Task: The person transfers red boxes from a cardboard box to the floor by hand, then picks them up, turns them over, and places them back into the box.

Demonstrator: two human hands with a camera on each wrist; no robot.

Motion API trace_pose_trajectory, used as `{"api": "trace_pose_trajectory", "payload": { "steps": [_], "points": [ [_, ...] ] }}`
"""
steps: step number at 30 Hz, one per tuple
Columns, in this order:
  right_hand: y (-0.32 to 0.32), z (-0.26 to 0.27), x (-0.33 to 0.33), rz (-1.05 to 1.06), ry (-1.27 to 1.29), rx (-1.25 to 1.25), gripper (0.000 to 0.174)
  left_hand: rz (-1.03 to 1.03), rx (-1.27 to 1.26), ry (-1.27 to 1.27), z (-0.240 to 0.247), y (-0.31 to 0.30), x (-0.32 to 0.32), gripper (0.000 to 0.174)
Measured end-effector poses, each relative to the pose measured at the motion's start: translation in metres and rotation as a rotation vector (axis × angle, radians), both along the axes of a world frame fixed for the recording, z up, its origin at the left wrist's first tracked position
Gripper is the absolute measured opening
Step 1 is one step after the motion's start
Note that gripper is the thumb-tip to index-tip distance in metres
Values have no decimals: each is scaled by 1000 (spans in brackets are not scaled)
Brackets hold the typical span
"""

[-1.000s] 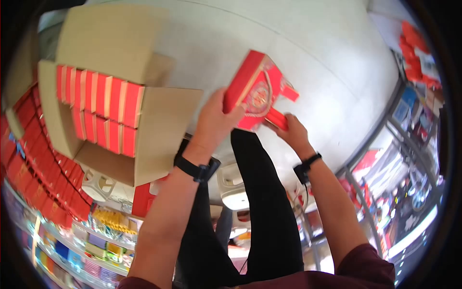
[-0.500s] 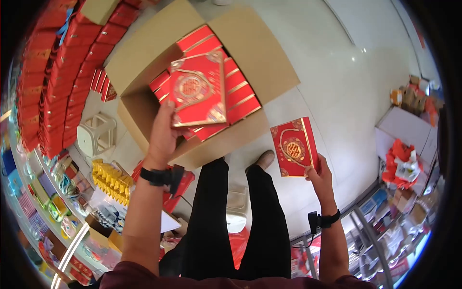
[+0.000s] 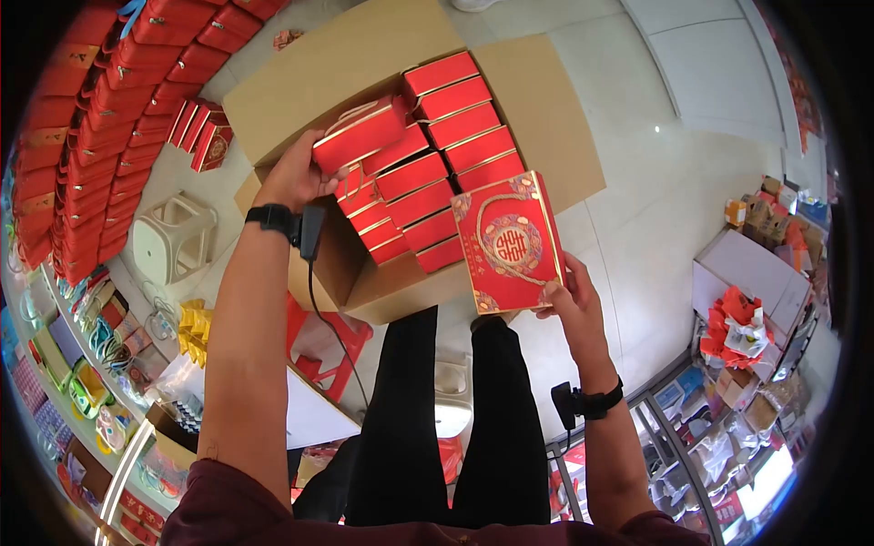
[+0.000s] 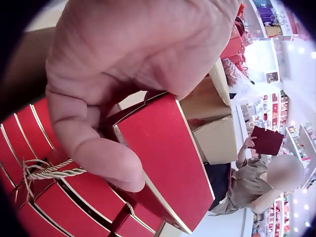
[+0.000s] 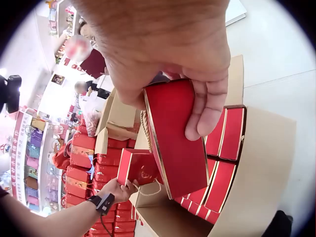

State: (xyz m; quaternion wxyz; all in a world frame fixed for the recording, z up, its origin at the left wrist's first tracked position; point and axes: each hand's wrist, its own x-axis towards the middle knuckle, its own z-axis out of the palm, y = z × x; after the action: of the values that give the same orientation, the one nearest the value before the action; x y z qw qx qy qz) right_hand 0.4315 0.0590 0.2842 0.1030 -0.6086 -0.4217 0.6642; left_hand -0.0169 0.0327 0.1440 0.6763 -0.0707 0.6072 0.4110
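Observation:
My left hand grips a red gift box by its end, over the far left part of the open cardboard carton. The narrow red side of that box faces up in the head view, and a gold cord handle shows along its edge. Beside the carton's near right edge, my right hand pinches the lower right corner of a second gift box. Its printed face, with a gold emblem and rope handle, is turned toward the head camera. Several more red gift boxes stand packed in rows inside the carton.
Stacked red cases fill the far left, with a few red gift boxes on the floor near them. A white stool and a red stool stand left of my legs. Another person appears in the left wrist view.
Both hands were close together on red boxes right of the carton, then parted. The left hand's box has tipped from face-up to edge-up. The right hand has brought its box left toward the carton.

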Motion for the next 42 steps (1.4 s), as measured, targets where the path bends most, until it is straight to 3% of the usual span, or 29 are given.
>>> {"api": "trace_pose_trajectory", "payload": {
  "steps": [5,12,14,16,18,21,22,25,26,29,30,33,34,37,42],
  "points": [
    [16,3,-39,-15,-11,-11,61,-178,-92,-87,-50,32,-20,33],
    [47,0,-83,-12,-54,-22,61,-483,-273,203,-93,55,-8,38],
    [56,-5,-89,-4,-50,-35,60,-651,-279,465,-103,60,-4,42],
    [64,-13,-95,1,-42,-32,60,-840,-70,952,-128,58,-7,53],
    [77,-15,-104,9,-21,-23,60,-805,235,1224,-140,56,-1,65],
    [96,-27,-120,38,13,-6,61,-647,320,1026,-145,58,6,70],
    [103,-31,-126,49,34,-3,61,-625,253,826,-137,58,6,78],
    [121,-50,-140,92,111,-32,58,-673,163,634,-121,60,8,77],
    [126,-53,-145,106,125,-52,56,-675,215,614,-116,60,14,73],
    [137,-58,-166,160,146,-91,52,-848,58,720,-118,62,27,69],
    [140,-60,-173,180,147,-101,51,-771,80,706,-116,59,29,67],
    [148,-73,-195,238,110,-174,52,-441,256,710,-195,31,32,65],
    [150,-76,-202,253,130,-164,55,-386,259,652,-199,30,30,59],
    [155,-86,-218,296,92,-183,56,176,245,163,-186,28,38,52],
    [154,-77,-233,337,10,-171,57,128,265,335,-161,26,45,66]
  ]
}}
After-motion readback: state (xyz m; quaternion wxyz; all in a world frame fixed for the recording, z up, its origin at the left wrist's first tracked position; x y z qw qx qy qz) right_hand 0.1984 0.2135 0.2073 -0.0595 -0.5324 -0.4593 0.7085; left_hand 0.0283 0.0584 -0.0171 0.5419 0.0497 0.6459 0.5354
